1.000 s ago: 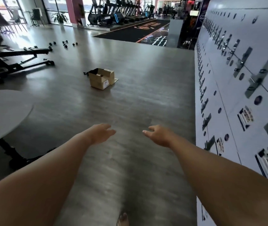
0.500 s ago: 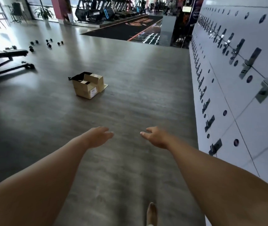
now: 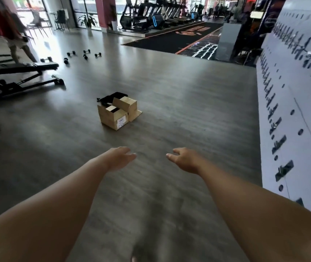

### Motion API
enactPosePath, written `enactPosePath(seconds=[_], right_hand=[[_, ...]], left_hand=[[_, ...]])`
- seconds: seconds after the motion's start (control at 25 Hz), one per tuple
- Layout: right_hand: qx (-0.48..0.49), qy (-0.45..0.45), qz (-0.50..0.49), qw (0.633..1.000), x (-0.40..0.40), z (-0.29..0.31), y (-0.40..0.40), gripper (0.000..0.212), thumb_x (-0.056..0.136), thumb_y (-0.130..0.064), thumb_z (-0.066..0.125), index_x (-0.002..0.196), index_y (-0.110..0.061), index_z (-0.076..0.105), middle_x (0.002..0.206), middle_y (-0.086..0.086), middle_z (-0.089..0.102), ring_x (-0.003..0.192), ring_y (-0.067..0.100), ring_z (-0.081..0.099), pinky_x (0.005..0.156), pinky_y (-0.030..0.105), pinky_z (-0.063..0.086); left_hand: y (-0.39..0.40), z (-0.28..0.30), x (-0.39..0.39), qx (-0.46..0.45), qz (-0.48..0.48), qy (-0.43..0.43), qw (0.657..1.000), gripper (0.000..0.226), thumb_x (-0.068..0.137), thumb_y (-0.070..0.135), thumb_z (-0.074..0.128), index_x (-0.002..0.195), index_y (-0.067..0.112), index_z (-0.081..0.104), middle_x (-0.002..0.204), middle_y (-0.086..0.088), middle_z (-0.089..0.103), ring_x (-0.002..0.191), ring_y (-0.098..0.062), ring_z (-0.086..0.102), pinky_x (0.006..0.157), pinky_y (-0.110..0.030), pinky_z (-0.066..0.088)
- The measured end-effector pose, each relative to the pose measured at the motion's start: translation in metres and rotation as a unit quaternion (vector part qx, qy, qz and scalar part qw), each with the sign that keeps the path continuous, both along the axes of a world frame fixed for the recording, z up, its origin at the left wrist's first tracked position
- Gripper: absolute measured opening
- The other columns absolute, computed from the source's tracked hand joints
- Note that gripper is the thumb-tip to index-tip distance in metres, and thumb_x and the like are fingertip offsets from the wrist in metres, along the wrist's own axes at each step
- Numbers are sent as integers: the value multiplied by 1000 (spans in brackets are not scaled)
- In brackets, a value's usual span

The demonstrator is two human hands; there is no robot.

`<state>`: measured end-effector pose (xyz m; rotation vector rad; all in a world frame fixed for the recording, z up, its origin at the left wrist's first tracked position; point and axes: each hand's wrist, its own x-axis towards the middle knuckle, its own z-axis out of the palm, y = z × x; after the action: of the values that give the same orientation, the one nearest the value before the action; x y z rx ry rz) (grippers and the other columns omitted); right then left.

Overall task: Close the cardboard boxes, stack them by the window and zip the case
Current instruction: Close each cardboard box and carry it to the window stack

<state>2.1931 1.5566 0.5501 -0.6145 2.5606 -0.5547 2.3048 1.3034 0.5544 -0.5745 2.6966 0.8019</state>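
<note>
- Both bare arms reach out ahead over the grey wood-look floor, and neither hand has anything in it.
- The left hand hangs palm down, fingers loose and relaxed, holding nothing.
- The right hand matches it, fingers slack and slightly bent, thumb pointing inward, nothing in its grasp.
- Well apart from both hands, ahead on the floor, sit the brown cardboard boxes: the nearer box with a white label on its side has its top flaps up and a dark gap showing.
- Just behind it and touching, the second brown cardboard box stands with a flap lying flat on the floor on its right.
- A black soft case lies right behind the two boxes, partly hidden; whether it is zipped I cannot tell.
- On the right runs a white wall of lockers with dark handles.
- Far left, a black weight bench stands low on the floor, with small black dumbbells scattered beyond it.
- Bright windows line the back left, well beyond the boxes, and a row of black treadmills fills the far end.
- Another person's legs show by the bench, blurred.
</note>
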Motion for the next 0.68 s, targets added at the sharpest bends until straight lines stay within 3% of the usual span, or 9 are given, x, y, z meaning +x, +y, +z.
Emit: enactPosePath(seconds=[0.08,0.2,0.28,0.4,0.52,0.68], right_hand=[[4,-4,3,1000,-59,-6,-26,79,93,-67,49,153,-16,42,158,6,40,144,26,39,118,38,31],[14,8,12,1000,-148,-8,-70,79,94,-67,48,153,-15,41,159,6,39,145,26,38,117,36,31],[22,4,11,1000,-199,-2,-96,78,95,-66,48,153,-15,41,159,6,39,145,26,38,116,36,31],[18,11,3,1000,-270,4,-130,76,95,-64,49,153,-15,41,159,7,39,145,26,38,117,35,31],[11,1,2,1000,-346,3,-162,76,96,-64,48,153,-15,40,160,7,38,146,26,37,118,35,30],[17,6,14,1000,-449,-16,-199,78,94,-67,48,153,-16,41,159,7,39,145,27,38,118,37,31]], left_hand=[[-26,-8,-55,8,12,-3,1000,49,91,61,48,123,26,59,134,-6,58,116,-25,55,87,-34,42],[-71,-16,-142,17,27,4,1000,58,94,58,48,138,21,51,144,-8,51,128,-28,50,102,-38,42],[-99,-14,-195,26,30,4,999,55,94,57,48,133,19,54,139,-10,55,125,-29,53,99,-39,43],[-135,-8,-269,56,42,11,997,50,99,47,50,137,14,53,144,-14,51,130,-32,48,105,-38,38],[-166,-4,-343,40,24,6,999,37,96,51,50,115,21,61,128,-12,57,113,-28,55,98,-40,46],[-197,-12,-443,46,41,6,998,38,95,53,54,118,23,62,124,-7,58,106,-22,59,89,-36,50]])
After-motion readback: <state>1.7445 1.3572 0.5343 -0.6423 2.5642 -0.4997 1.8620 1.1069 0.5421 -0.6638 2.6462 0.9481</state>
